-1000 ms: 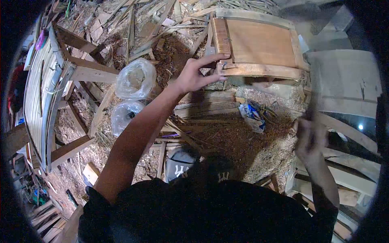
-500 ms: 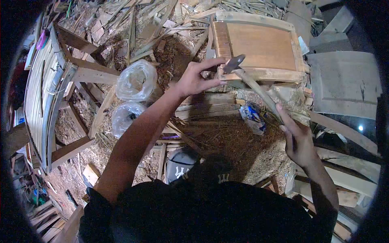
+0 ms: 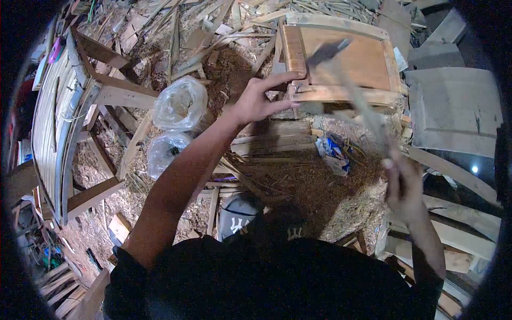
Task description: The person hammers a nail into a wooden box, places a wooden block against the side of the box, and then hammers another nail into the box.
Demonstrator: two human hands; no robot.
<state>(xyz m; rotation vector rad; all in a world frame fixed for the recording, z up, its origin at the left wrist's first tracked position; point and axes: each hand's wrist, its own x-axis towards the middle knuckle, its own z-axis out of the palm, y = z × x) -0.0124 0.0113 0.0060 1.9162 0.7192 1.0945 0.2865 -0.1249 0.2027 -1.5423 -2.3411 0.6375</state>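
Observation:
My right hand (image 3: pixel 404 184) is closed round the handle of a hammer (image 3: pixel 356 93), blurred by motion. The hammer's dark head is over the panel of a wooden frame piece (image 3: pixel 346 96). My left hand (image 3: pixel 260 100) grips the near left corner of that piece, index finger along the top and thumb against the near side. Between thumb and index finger, a thin dark thing like a nail (image 3: pixel 297 88) shows at the corner; it is too small to be sure.
Two clear plastic bags (image 3: pixel 180 104) stand left of centre. A blue-and-white packet (image 3: pixel 333 154) lies on the sawdust near stacked boards (image 3: pixel 277 140). A slatted wooden frame (image 3: pixel 58 128) stands at the left, and a grey panel (image 3: pixel 453 112) at the right. Offcuts litter the back.
The hammer has risen off the corner and its head has swung up and right over the panel. My right hand has moved slightly right. My left hand has stayed at the corner.

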